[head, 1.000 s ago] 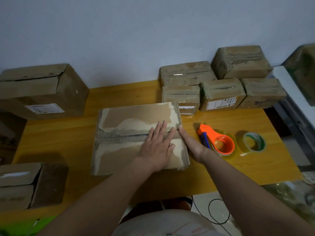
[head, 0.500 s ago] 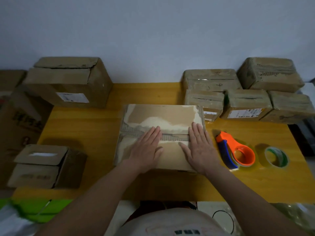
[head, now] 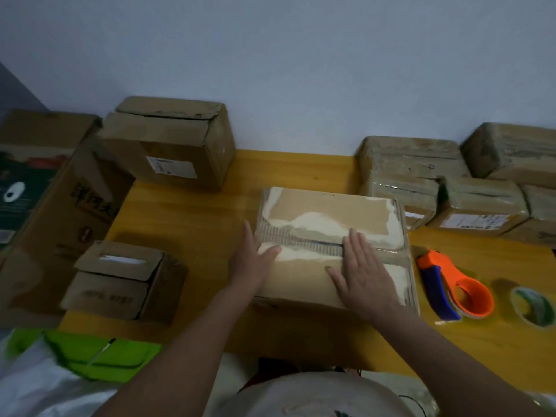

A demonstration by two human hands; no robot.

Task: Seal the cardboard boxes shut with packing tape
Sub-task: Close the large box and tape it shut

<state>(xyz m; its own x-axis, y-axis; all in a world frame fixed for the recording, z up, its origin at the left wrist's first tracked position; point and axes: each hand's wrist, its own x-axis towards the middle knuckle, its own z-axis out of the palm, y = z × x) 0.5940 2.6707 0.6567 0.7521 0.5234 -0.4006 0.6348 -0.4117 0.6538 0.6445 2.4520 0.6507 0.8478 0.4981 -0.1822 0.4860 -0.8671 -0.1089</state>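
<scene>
A flat cardboard box (head: pixel 328 212) with torn paper patches lies in the middle of the yellow table (head: pixel 186 221). Clear tape runs along its centre seam. My left hand (head: pixel 252 260) rests at the box's left edge, thumb on the top and fingers against the side. My right hand (head: pixel 364 272) lies flat, fingers spread, on the right half of the seam. An orange and blue tape dispenser (head: pixel 451 284) lies on the table right of the box. A green-printed tape roll (head: pixel 532 305) sits beyond it.
Several taped boxes (head: pixel 481 206) are stacked at the back right. A larger closed box (head: pixel 168 145) stands at the back left, a small untaped box (head: pixel 120 278) at the front left. A big carton (head: pixel 45 188) and green cloth (head: pixel 99 356) lie off the left edge.
My left hand slid left along the seam to the box's left edge. My right hand came from the box's right side onto its top. The view has swung left.
</scene>
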